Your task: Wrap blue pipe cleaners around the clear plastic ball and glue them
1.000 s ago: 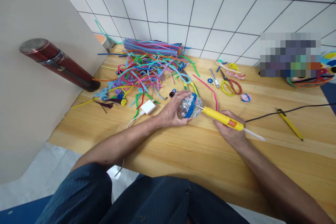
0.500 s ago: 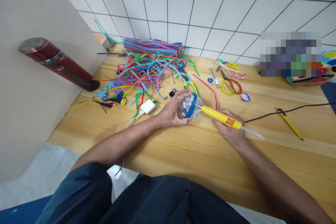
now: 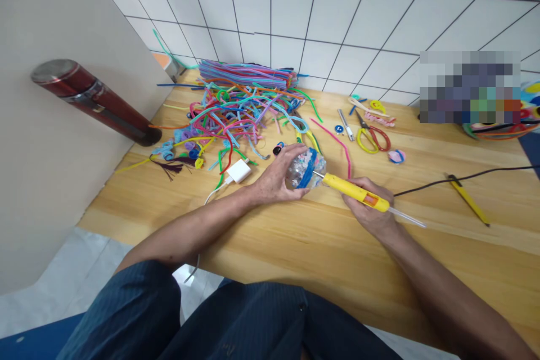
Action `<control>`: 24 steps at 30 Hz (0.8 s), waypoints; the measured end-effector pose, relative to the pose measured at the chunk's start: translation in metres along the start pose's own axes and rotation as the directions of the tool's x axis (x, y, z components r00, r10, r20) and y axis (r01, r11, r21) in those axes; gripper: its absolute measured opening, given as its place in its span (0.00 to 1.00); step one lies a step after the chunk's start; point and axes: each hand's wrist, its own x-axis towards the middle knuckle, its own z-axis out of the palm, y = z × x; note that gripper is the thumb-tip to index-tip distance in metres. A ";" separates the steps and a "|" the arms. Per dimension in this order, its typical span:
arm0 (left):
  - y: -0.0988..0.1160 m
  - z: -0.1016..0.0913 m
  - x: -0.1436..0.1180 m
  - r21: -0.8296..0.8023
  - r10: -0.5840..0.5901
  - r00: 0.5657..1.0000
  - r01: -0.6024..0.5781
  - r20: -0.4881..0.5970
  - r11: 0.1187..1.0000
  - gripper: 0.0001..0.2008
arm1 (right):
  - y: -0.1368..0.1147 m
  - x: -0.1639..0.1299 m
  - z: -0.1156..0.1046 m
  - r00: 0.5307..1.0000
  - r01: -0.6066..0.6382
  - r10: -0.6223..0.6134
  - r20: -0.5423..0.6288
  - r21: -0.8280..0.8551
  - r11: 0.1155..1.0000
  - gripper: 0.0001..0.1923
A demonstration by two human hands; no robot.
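Fingers and thumb of my left hand (image 3: 278,180) curl around a clear, rounded piece (image 3: 297,169) filled with pale and coloured bits, with a blue pipe-cleaner band (image 3: 309,167) across it. My right hand (image 3: 371,208) grips a yellow hot glue gun (image 3: 356,192) shaped like a pen. Its metal nozzle (image 3: 319,174) points left and meets the rounded piece beside the blue band; exact contact is too small to tell. A clear glue stick (image 3: 407,217) sticks out of the gun's back end. Yellow-green handled pliers (image 3: 313,142) lie just behind the rounded piece.
Tangled pipe cleaners (image 3: 236,115) and a bundle (image 3: 247,74) fill the back left. A white charger (image 3: 238,171) sits near my left forearm. Scissors (image 3: 373,138), a small pink-and-blue piece (image 3: 397,156) and a yellow craft knife (image 3: 468,199) lie right. A dark red flask (image 3: 101,104) stands left.
The glue gun's nozzle has shifted very slightly down along the blue band. Both hands keep their holds, and the rest of the table looks the same.
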 end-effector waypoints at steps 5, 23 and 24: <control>0.000 0.000 0.000 -0.006 0.000 1.000 0.000 -0.002 1.000 0.49 | 0.000 -0.001 0.000 1.000 0.015 -0.015 0.017 -0.018 1.000 0.06; -0.001 0.001 -0.001 -0.013 -0.001 1.000 0.001 -0.001 1.000 0.49 | -0.004 0.002 0.001 0.997 0.065 -0.064 -0.033 0.026 0.998 0.03; -0.001 0.001 -0.001 -0.010 -0.001 1.000 0.001 0.000 1.000 0.49 | -0.004 0.002 0.001 0.998 0.063 -0.062 -0.033 0.023 0.998 0.03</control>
